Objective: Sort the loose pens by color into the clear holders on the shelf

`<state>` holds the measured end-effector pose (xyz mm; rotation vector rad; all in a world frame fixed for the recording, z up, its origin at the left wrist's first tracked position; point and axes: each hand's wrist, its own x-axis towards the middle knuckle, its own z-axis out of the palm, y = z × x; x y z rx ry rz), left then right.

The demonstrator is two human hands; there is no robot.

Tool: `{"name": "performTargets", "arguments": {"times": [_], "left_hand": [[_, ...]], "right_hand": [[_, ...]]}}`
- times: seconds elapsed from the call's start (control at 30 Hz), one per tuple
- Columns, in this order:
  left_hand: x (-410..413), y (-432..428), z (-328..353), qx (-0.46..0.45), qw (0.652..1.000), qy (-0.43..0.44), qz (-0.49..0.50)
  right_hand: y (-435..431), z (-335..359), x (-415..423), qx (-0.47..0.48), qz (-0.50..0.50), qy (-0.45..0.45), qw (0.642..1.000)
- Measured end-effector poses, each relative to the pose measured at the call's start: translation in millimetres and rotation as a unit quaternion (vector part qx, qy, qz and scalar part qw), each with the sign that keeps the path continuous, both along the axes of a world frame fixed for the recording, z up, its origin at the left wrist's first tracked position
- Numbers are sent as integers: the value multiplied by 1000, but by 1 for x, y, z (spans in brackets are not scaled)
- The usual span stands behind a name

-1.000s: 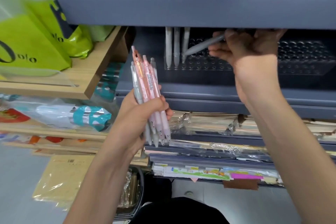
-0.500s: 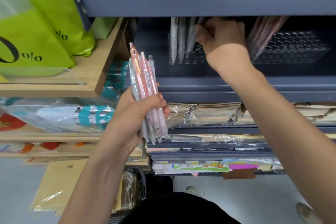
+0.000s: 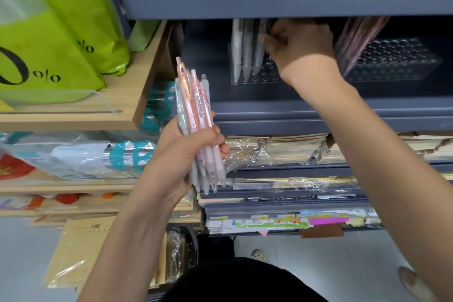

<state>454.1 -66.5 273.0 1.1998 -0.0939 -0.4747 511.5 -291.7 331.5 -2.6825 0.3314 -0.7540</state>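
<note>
Your left hand (image 3: 188, 152) grips pink and grey pens (image 3: 196, 110), down-left of the clear holder (image 3: 259, 79). Your right hand (image 3: 299, 44) curls its fingers at the standing grey pens (image 3: 237, 51) in this holder; whether they grip one, I cannot tell.

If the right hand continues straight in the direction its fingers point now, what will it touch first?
Most likely the grey pens standing in the clear holder. The right hand points left at them, and its fingers are close beside the rightmost one. Depth is unclear, so contact cannot be confirmed.
</note>
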Motion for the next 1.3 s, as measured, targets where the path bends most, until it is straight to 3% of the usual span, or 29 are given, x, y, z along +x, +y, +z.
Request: {"name": "performTargets", "arguments": {"times": [0.5,0.8,0.9,1.0,1.13,1.3], "left_hand": [[-3,-14,-3,6,1000,2,3],[-7,-28,-2,-3,1000,5,13],[-9,-36,-2,-7,1000,3,4],[-12,-47,0,-13,1000,3,-11],[-16,-65,2,-7,999,-11,-44],[-20,-85,3,20,999,-13,-38]], "right_hand": [[-4,5,-3,-53,53,62,995],[-15,-6,-16,103,77,17,992],[-16,-8,-29,250,133,-34,958],[-20,-10,-43,363,224,43,903],[-27,-14,-54,352,285,146,880],[-34,-14,-58,404,270,134,863]]}}
